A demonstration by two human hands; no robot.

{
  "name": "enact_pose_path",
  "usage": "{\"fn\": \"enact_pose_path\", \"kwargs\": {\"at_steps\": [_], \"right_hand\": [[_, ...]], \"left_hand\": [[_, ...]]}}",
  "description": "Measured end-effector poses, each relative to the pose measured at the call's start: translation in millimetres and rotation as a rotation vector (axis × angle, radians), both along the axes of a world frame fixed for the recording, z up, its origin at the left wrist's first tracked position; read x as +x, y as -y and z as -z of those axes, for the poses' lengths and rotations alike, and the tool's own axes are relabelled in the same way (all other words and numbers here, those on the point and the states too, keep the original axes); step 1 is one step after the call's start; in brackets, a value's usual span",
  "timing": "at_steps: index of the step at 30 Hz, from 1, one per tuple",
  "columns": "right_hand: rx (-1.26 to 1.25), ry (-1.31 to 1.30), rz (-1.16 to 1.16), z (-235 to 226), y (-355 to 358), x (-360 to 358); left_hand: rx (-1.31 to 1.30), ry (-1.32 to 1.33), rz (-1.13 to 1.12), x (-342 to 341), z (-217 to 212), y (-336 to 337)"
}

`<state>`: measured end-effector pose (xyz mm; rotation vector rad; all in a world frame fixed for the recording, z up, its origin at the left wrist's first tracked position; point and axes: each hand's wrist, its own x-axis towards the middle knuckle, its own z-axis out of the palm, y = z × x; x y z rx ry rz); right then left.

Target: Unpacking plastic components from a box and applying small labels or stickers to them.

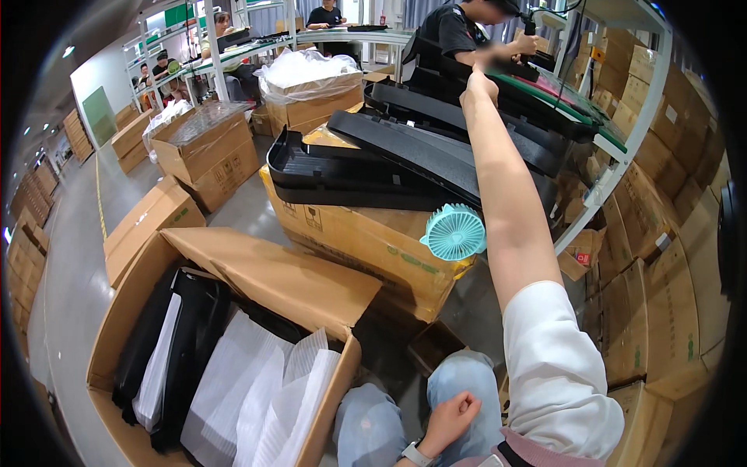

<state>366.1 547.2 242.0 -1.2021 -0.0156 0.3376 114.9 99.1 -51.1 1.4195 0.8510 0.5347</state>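
Observation:
My right arm is stretched far forward. Its hand is at the edge of the workbench, beside a black plastic part and close to a co-worker's hands; its fingers are too hidden to read. My left hand, with a watch at its wrist, rests closed on my knee, with nothing seen in it. Several long black plastic shells lie stacked at angles on a taped cardboard box in front of me. A teal fan with a ribbed round grille is at that box's near corner, beside my right forearm.
At the near left, an open carton holds black parts and white foam sheets. A co-worker leans over the green-topped bench. Stacked cartons line the right. More boxes and people are farther back.

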Motion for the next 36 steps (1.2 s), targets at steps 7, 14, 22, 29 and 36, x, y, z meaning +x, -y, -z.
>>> {"fn": "enact_pose_path", "kwargs": {"at_steps": [7,14,22,29,36], "right_hand": [[-0.153,0.359,-0.051,-1.9,29.5,-40.0],[0.336,1.067,-0.402,53.1,153.0,-118.7],[0.537,1.915,-0.503,185.5,356.7,-180.6],[0.028,1.146,-0.905,272.8,385.0,-157.5],[-0.015,1.263,-0.981,264.9,397.7,-142.8]], "left_hand": [[0.094,0.035,-0.058,1.5,7.1,-0.8],[0.206,0.017,-0.09,12.1,2.6,1.5],[0.361,0.119,-0.214,-27.8,-28.4,5.8],[0.769,-0.381,-0.362,-150.4,-130.4,14.2],[0.883,-1.581,-0.796,-327.2,-102.0,-107.7]]}}
